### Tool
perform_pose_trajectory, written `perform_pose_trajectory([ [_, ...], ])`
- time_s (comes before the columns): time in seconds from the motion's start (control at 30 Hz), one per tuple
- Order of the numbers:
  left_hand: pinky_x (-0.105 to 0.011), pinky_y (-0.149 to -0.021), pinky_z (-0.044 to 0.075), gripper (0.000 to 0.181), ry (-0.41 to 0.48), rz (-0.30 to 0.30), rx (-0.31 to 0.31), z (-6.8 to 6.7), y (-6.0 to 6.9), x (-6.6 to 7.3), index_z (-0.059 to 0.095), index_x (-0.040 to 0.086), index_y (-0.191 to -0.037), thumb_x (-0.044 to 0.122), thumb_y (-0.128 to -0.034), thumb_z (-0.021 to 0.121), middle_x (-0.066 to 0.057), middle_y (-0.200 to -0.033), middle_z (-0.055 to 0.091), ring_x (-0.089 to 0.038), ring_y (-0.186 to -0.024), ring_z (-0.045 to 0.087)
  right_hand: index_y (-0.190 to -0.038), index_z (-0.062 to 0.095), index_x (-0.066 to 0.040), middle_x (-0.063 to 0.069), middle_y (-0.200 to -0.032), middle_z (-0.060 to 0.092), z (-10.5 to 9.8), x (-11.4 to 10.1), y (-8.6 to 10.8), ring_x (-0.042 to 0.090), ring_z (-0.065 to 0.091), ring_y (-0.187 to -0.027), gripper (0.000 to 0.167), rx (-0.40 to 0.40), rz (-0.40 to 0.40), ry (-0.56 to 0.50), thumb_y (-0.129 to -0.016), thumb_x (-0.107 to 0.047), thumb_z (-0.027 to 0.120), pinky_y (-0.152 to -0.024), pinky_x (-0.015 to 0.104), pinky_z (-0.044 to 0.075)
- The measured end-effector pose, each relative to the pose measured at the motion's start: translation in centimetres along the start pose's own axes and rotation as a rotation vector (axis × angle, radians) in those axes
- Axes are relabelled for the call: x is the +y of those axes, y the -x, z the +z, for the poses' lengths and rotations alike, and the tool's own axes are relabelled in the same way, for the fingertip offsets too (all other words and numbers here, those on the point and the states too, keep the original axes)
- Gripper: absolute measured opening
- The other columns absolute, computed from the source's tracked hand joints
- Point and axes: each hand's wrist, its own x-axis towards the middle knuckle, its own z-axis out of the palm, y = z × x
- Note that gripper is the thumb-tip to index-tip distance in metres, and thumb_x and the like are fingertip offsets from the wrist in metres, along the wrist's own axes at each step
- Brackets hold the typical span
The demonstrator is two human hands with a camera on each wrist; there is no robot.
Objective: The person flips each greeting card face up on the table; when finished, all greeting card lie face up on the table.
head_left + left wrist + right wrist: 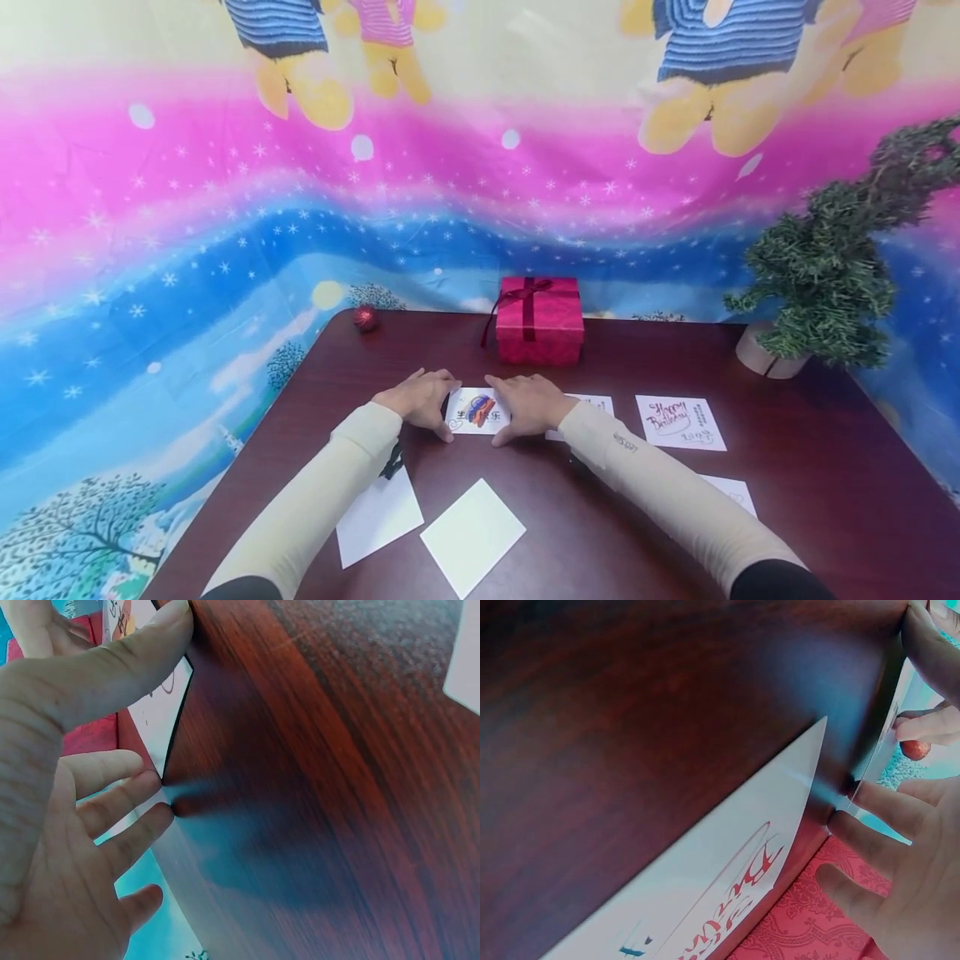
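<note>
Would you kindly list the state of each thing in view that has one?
Middle card: decorated side up
Left hand: spread, at that card's left edge
Right hand: spread, at its right edge
Gift box: closed, ribbon tied
Rightmost Happy Birthday card: flat, written side up
Diamond-turned white card: flat, blank side up
Tree pot: upright
Red ball: resting on the table

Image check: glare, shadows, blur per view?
Head: light fairly even, small print on the Happy Birthday card too soft to read; left wrist: dark streaks and bluish sheen on the table beside the left hand; right wrist: bluish glare near the lettered card, wood grain soft.
</note>
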Motion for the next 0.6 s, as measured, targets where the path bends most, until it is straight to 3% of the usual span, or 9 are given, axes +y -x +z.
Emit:
perform_pose_trajectory([
  [0.17, -0.058, -0.117, 0.018, 0.096, 0.002, 0.000, 0.007, 0.0, 1.0, 0.0, 0.045, 0.017, -0.152, 0.051, -0.0723, 0.086, -0.007, -0.147, 0.048, -0.026, -0.137, 0.043, -0.158, 0.032, -0.014, 0.008, -0.152, 0.045, 0.1, -0.2, -0.2, 0.029, 0.042, -0.138, 0.112, 0.000, -0.004, -0.017, -0.071, -0.070, 0.074, -0.110, 0.052, 0.034],
  [0.27, -0.060, -0.117, 0.014, 0.096, 0.006, 0.002, 0.048, -0.1, 1.8, -0.1, 0.044, 0.019, -0.153, 0.060, -0.0740, 0.079, -0.009, -0.155, 0.040, -0.029, -0.143, 0.036, -0.159, 0.030, -0.015, 0.008, -0.158, 0.037, 0.1, -0.4, -0.3, 0.030, 0.034, -0.144, 0.111, 0.027, -0.023, 0.006, -0.074, -0.074, 0.069, -0.114, 0.052, 0.029],
  [0.43, -0.063, -0.116, 0.012, 0.097, -0.026, 0.010, 0.145, 0.0, 3.4, -0.4, 0.041, 0.018, -0.155, 0.075, -0.0795, 0.063, -0.013, -0.162, 0.029, -0.036, -0.146, 0.029, -0.161, 0.025, -0.014, 0.011, -0.165, 0.020, -0.3, -1.2, -0.6, 0.035, 0.017, -0.151, 0.111, 0.094, -0.101, 0.052, -0.078, -0.080, 0.058, -0.118, 0.055, 0.019],
  [0.6, -0.070, -0.113, 0.011, 0.091, 0.004, -0.024, 0.182, 1.2, 6.0, -1.0, 0.039, 0.020, -0.156, 0.074, -0.0848, 0.057, -0.012, -0.164, 0.025, -0.041, -0.147, 0.025, -0.161, 0.022, -0.014, 0.011, -0.166, 0.018, -0.2, -2.8, -0.5, 0.035, 0.015, -0.151, 0.110, 0.115, -0.203, 0.101, -0.080, -0.082, 0.053, -0.118, 0.055, 0.017],
])
